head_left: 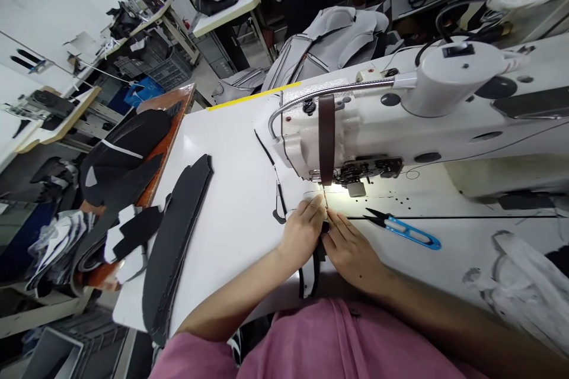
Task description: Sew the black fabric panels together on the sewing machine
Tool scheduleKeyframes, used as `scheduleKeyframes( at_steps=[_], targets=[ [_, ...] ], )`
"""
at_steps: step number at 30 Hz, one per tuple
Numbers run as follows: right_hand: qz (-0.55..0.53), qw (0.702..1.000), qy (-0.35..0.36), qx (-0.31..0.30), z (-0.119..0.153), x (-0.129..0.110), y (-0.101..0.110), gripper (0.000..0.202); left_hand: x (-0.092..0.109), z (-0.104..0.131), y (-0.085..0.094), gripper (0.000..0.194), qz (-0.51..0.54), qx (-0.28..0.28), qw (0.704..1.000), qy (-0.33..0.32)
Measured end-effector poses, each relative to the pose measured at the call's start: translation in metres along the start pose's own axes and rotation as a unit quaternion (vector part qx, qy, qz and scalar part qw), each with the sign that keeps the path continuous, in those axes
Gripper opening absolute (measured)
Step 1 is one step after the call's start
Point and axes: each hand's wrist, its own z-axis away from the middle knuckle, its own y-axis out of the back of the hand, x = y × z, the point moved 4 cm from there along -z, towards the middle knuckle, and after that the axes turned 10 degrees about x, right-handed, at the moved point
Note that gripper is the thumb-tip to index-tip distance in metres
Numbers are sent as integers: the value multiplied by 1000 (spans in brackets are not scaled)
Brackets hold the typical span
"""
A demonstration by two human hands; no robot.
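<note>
Where the lamp light falls: at the middle of the frame, both hands work at the foot of a white sewing machine [306, 142], just in front of the needle area.
Left hand: the left hand [302, 232] lies palm down, its fingers close together and bent a little, the tips on the small work; whether it pinches or only presses, I cannot tell.
Right hand: the right hand [350, 250] has its fingers stretched out side by side, the tips next to the left ones; its grip is hidden too.
Strip: a narrow black-and-white strip [316, 272] hangs below the hands, over the near edge of the white table [231, 201], at lower centre.
Behind the work: a thin black-edged strip [265, 148] lies left of the machine head.
Snips: blue-handled snips [413, 234] lie right of centre, dark blades towards the right hand.
Stack: long dark pieces [178, 249] lie piled on the table, left of centre.
Machine head: a brown strap [326, 139] hangs down its front; a bendy metal tube [333, 87] arches over it.
Tape: yellow tape [253, 96] runs along the table's far edge.
Lower right: a crumpled see-through bag [524, 284].
</note>
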Motion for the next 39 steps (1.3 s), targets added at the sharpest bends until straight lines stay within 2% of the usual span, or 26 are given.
scheduleKeyframes(
  at_steps=[9, 17, 20, 23, 27, 30, 33, 39],
  targets=[
    [0, 1000, -11, -1, 2, -1, -1, 27, -2, -7, -3, 25, 9, -49, 999, -19],
    [-44, 999, -22, -17, -4, 8, -7, 28, -5, -23, -8, 20, 0, -123, 991, 60],
    [-72, 997, -39, -11, -12, 16, -12, 27, -14, -32, -6, 17, 10, -114, 990, 83],
    [-106, 992, -64, -20, -17, 24, -15, 32, -22, -40, -1, 20, 34, -96, 992, 78],
    [-128, 988, -74, -38, -17, 29, -18, 33, -26, -41, 6, 21, 37, -100, 990, 87],
    [-123, 989, -79, -38, -17, 31, -19, 28, -26, -37, 7, 29, 48, -113, 988, 95],
    [-96, 992, -78, -31, -17, 31, -20, 31, -27, -36, 6, 34, 61, -113, 988, 89],
    [-86, 992, -83, -40, -13, 30, -23, 36, -35, -42, 3, 36, 59, -103, 991, 56]
  ],
)
